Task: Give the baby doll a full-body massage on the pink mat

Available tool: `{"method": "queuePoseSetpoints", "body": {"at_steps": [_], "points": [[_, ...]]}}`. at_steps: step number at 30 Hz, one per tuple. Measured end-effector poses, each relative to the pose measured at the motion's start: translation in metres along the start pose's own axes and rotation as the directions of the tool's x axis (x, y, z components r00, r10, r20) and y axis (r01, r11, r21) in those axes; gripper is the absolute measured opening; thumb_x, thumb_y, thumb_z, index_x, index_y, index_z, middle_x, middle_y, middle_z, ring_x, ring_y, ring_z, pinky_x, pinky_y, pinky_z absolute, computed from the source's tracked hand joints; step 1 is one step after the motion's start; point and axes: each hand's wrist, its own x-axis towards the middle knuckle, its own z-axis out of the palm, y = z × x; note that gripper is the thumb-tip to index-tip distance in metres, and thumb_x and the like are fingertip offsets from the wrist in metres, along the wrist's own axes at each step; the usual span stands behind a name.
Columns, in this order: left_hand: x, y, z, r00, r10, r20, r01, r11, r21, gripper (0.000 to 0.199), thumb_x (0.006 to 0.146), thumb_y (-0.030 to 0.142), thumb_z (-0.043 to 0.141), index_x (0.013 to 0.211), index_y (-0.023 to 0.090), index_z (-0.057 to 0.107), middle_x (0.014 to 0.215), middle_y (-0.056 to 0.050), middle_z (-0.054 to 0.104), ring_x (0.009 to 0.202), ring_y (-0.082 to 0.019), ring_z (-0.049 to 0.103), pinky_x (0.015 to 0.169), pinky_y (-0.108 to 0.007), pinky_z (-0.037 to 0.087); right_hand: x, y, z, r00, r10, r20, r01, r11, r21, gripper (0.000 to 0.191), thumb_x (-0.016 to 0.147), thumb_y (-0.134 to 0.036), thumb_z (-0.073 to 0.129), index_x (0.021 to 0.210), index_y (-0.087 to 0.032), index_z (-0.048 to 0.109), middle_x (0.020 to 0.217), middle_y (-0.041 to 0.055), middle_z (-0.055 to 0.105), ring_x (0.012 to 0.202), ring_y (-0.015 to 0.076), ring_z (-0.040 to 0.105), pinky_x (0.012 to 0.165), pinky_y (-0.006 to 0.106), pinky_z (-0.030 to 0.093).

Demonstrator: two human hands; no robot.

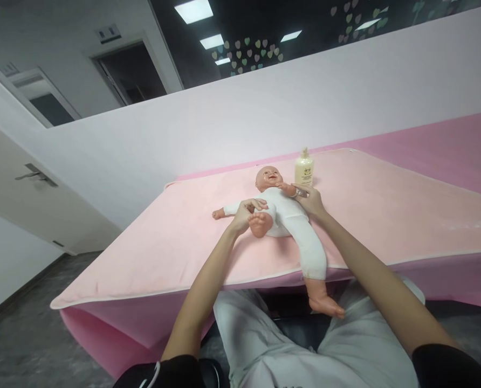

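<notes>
A baby doll (281,202) with a white cloth body and skin-coloured plastic head, hands and feet lies on its back on the pink mat (155,258). My left hand (246,213) is closed around the doll's bent leg, whose foot (260,223) points toward me. With its fingers closed, my right hand (310,202) grips the doll's arm (289,189) on the other side, raised over the chest. The other leg (314,256) stretches out past the table's front edge, and its foot hangs above my lap. The second arm (228,209) lies stretched out to the left.
A pump bottle (304,168) of pale yellow liquid stands on the mat just behind my right hand. Beyond the table rises a white wall (224,118) with a mirror or window (260,32) above. A door (34,178) is on the left.
</notes>
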Motion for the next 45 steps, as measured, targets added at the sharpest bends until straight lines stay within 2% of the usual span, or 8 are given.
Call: {"method": "queuePoseSetpoints", "body": {"at_steps": [4,9,14,18,24,28,35,45], "points": [[-0.010,0.009,0.005,0.972,-0.002,0.236,0.002,1.000,0.000,0.047,0.037,0.045,0.090,0.042,0.019,0.052,0.056,-0.003,0.063,0.082,-0.020,0.062,0.101,-0.044,0.041,0.001,0.002,0.000,0.999,0.022,-0.031,-0.021,0.999,0.038,0.044,0.068,-0.027,0.067,0.110,-0.015,0.068,0.116,0.0083,0.064,0.106,0.0195,0.061,0.095,0.033,0.047],[-0.015,0.012,0.006,0.840,-0.041,0.541,-0.014,0.995,0.098,0.037,0.049,0.044,0.087,0.043,0.019,0.060,0.057,-0.006,0.065,0.080,-0.019,0.064,0.107,-0.045,0.036,0.005,0.007,-0.001,0.988,0.116,-0.100,-0.109,0.992,0.068,0.053,0.070,-0.027,0.061,0.122,-0.015,0.061,0.119,0.0092,0.062,0.102,0.0175,0.060,0.091,0.031,0.048],[-0.016,0.014,0.007,0.767,-0.135,0.628,-0.005,0.977,0.215,0.033,0.054,0.046,0.084,0.064,0.017,0.073,0.079,-0.012,0.073,0.092,-0.024,0.067,0.104,-0.042,0.040,0.010,0.015,-0.008,0.914,0.285,-0.290,-0.320,0.944,-0.082,0.047,0.076,-0.032,0.052,0.119,-0.015,0.060,0.112,0.0100,0.064,0.097,0.0191,0.060,0.089,0.031,0.047],[-0.018,0.019,0.011,0.793,-0.123,0.596,-0.076,0.952,0.298,0.043,0.060,0.035,0.082,0.099,0.018,0.074,0.110,-0.011,0.070,0.112,-0.026,0.061,0.100,-0.037,0.044,0.011,0.020,-0.016,0.788,0.495,-0.366,-0.557,0.827,-0.080,0.049,0.077,-0.038,0.050,0.117,-0.012,0.061,0.110,0.0143,0.063,0.098,0.0227,0.060,0.085,0.031,0.047],[-0.018,0.025,0.014,0.734,-0.214,0.645,-0.194,0.843,0.501,0.053,0.065,0.013,0.071,0.118,0.018,0.066,0.123,-0.007,0.065,0.114,-0.023,0.059,0.100,-0.033,0.043,0.014,0.020,-0.018,0.709,0.585,-0.394,-0.634,0.773,0.008,0.057,0.078,-0.037,0.052,0.128,-0.011,0.053,0.116,0.0145,0.061,0.103,0.0230,0.059,0.083,0.030,0.049],[-0.015,0.022,0.007,0.717,-0.217,0.662,-0.201,0.845,0.495,0.056,0.065,0.016,0.073,0.120,0.019,0.064,0.126,-0.007,0.063,0.117,-0.023,0.057,0.102,-0.032,0.042,0.013,0.012,-0.020,0.737,0.598,-0.314,-0.639,0.768,-0.036,0.053,0.079,-0.036,0.051,0.124,-0.009,0.054,0.113,0.0155,0.061,0.091,0.0205,0.063,0.076,0.028,0.051],[-0.004,0.018,-0.009,0.643,-0.194,0.741,-0.076,0.946,0.314,0.081,0.055,0.031,0.085,0.130,0.025,0.055,0.125,-0.010,0.063,0.123,-0.026,0.054,0.105,-0.038,0.039,0.006,0.004,-0.026,0.884,0.424,-0.197,-0.431,0.578,-0.693,0.056,0.086,-0.050,0.036,0.105,-0.006,0.064,0.102,0.0219,0.062,0.102,0.0315,0.059,0.090,0.044,0.045],[-0.006,0.010,-0.021,0.664,-0.286,0.691,0.267,0.954,0.138,0.094,0.046,0.023,0.090,0.132,0.023,0.052,0.125,-0.015,0.062,0.125,-0.028,0.051,0.097,-0.036,0.043,0.001,0.008,-0.023,0.907,0.404,-0.121,-0.358,0.584,-0.729,0.061,0.088,-0.049,0.025,0.094,-0.005,0.066,0.085,0.0210,0.062,0.092,0.0311,0.059,0.087,0.047,0.043]]}}
